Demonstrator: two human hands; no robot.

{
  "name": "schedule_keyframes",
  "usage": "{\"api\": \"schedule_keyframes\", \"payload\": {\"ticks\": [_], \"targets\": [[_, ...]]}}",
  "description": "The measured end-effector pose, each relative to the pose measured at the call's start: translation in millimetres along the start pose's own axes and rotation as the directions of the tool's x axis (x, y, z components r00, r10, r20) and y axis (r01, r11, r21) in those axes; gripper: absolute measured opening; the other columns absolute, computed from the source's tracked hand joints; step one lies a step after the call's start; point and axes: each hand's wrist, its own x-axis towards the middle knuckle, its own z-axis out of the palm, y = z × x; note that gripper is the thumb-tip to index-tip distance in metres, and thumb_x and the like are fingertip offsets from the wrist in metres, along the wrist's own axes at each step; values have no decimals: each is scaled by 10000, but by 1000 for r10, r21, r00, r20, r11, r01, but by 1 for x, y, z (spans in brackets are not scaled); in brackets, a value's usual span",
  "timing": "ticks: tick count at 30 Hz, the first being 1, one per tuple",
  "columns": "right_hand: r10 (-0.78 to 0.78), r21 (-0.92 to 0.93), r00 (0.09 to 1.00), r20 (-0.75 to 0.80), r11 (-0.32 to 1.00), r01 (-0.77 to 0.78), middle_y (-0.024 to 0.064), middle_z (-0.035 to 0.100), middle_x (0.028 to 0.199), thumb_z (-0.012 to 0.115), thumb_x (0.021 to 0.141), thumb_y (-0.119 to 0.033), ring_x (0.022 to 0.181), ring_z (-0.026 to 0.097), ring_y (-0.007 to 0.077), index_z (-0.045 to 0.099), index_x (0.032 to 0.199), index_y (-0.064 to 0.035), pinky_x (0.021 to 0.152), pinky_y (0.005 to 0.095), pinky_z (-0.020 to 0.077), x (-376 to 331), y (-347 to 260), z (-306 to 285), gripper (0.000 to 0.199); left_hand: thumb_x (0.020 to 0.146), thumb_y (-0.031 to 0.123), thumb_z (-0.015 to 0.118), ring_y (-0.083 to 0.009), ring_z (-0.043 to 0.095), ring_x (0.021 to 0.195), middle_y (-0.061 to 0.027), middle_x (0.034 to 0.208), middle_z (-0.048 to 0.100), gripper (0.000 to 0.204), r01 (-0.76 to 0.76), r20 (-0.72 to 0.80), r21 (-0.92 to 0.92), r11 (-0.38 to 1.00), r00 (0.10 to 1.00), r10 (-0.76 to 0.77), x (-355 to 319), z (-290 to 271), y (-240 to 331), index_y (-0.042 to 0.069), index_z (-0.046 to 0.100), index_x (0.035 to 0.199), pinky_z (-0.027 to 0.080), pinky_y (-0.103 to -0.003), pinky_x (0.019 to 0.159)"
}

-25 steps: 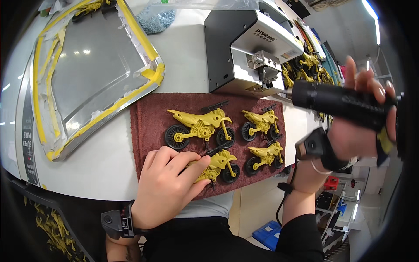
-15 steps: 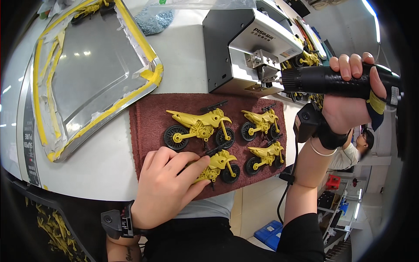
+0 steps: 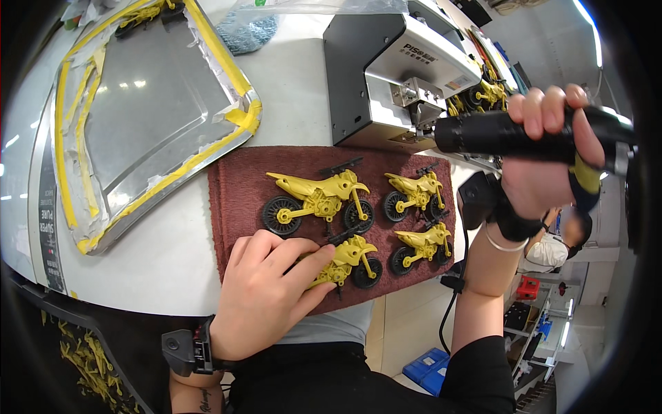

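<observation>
Head view, left hand (image 3: pixel 265 297): your grip is closed over the rear of the near-left bike (image 3: pixel 345 261), pinning it to the cloth (image 3: pixel 234 200) on the counter (image 3: pixel 165 255).
Right hand (image 3: pixel 552 155): your fist is wrapped tight round the black driver (image 3: pixel 503 132), raised, well apart from that bike.
Bikes: 4 on the cloth.
Handling: light, stiff plastic with thin bars, likely fragile; hold the frame, not the wheels.

Single head-worn fisheye view, looking steeply down, close above table (image 3: pixel 172 255); wearer's forearms enter from lower edge; straight edges bend near rim; dark corners.
</observation>
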Motion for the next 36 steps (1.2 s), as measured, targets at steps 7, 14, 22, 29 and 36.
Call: {"api": "schedule_keyframes", "payload": {"ticks": [7,14,22,29,36], "targets": [[-53,48,998,-38,997,54,26,429,692,479,793,-159,640,392,138,477,907,-58,701,306,317,3,-8,-4,153,614,186,750,-183,481,779,23,902,593,377,-5,-6,16,1000,1000,5,-2,1,0,113,662,973,381,-306,711],[-1,-22,996,-88,1000,-1,36,479,663,539,769,-180,596,463,172,465,893,-73,678,342,380,6,1,0,180,604,183,755,-183,482,781,23,900,592,387,-6,-8,1,1000,1000,6,-1,2,-1,116,662,974,381,-305,708],[-13,87,997,80,996,6,8,495,596,621,720,-84,479,493,120,411,849,-83,540,262,439,-60,-7,48,246,623,209,749,-184,485,784,16,899,585,368,3,10,29,1000,1000,-3,-2,0,-2,117,666,970,372,-316,710],[-50,39,992,118,998,46,27,559,611,685,726,-120,505,568,144,446,854,-95,537,264,502,-79,4,59,272,609,204,756,-188,482,784,16,901,582,389,3,12,24,1000,1000,-3,-1,1,0,117,665,976,370,-320,708],[49,-11,981,188,999,-48,32,570,636,688,715,-122,529,576,160,447,866,-97,548,284,496,-78,8,61,286,597,202,761,-189,485,788,16,900,579,397,11,15,20,1000,1000,-11,-2,1,0,122,665,975,371,-324,707]]}}
